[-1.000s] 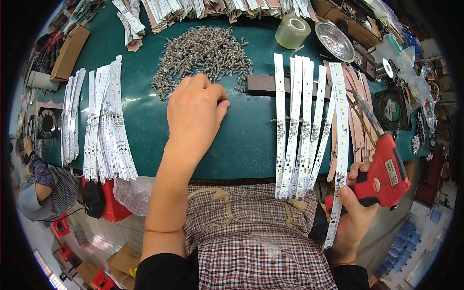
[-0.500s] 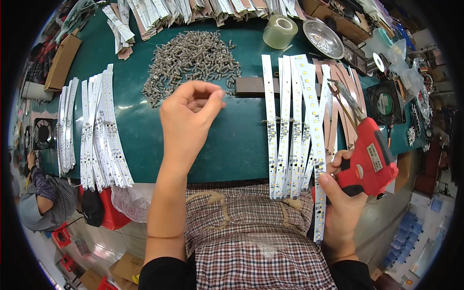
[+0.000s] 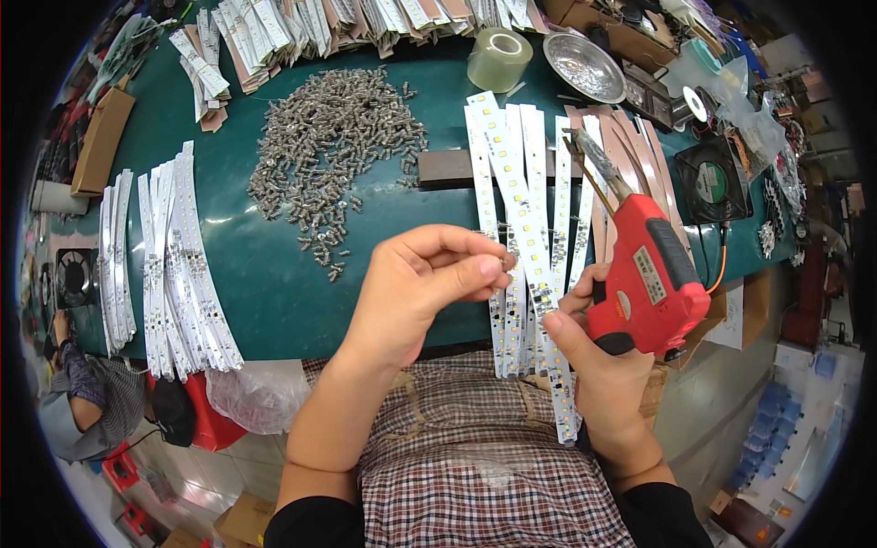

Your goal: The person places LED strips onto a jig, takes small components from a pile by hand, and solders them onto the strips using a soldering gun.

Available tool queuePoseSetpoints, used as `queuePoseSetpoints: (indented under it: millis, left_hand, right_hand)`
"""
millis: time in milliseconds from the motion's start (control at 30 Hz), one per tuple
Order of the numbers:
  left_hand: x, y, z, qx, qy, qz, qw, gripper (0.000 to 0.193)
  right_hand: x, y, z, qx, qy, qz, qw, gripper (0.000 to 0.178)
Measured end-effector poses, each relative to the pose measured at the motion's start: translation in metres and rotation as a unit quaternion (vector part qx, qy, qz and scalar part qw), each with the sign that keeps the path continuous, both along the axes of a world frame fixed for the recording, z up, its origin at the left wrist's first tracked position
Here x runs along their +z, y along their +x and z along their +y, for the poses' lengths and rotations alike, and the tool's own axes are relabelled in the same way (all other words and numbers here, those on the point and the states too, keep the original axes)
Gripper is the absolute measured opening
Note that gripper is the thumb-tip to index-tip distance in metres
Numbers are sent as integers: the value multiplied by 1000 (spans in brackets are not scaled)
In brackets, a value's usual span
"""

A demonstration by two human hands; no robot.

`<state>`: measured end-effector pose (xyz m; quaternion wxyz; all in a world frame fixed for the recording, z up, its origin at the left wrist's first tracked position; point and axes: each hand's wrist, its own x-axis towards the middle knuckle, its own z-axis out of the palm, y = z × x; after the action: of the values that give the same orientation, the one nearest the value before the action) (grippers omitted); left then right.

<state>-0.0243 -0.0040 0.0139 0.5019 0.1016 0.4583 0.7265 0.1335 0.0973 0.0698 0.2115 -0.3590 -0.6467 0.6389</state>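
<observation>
My left hand (image 3: pixel 402 292) is closed in a pinch on a small metal part (image 3: pixel 509 260), mostly hidden by the fingertips, beside the edge of a white LED strip board (image 3: pixel 521 196). My right hand (image 3: pixel 607 384) grips a red soldering gun (image 3: pixel 650 274), its metal tip pointing up and away. The same hand's thumb presses the lower part of the LED strip, which tilts over other strips (image 3: pixel 484 183) lying at the table's near edge. Left of these strips is a heap of small metal cylindrical parts (image 3: pixel 333 137) on the green table (image 3: pixel 301 301).
Two groups of LED strips (image 3: pixel 187 265) lie at the left. More strips (image 3: pixel 292 27) are stacked along the back. A dark bar (image 3: pixel 445 170), a clear tape roll (image 3: pixel 500 60), a metal dish (image 3: pixel 585 68) and a fan (image 3: pixel 713 180) stand around. Another person (image 3: pixel 91 384) sits far left.
My left hand has moved right and nearer, from beside the heap to the LED strip. My right hand, with the soldering gun and strip, has shifted left; the strip leans further left.
</observation>
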Motion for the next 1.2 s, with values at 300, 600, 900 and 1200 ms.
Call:
queuePoseSetpoints:
  millis: [300,600,900,1200]
  left_hand:
    - [1,16,5,-30,16,-48,998,24]
    - [3,19,4,-39,11,-42,998,22]
    - [2,17,3,-54,11,-39,998,26]
    - [-2,18,3,-41,17,-39,998,24]
  right_hand:
    - [-2,4,0,0,-6,-3,1000,33]
    - [-6,5,0,-6,-17,5,1000,34]
    - [-7,7,1,14,-13,-2,1000,30]
    - [-7,4,-2,-4,-11,0,1000,36]
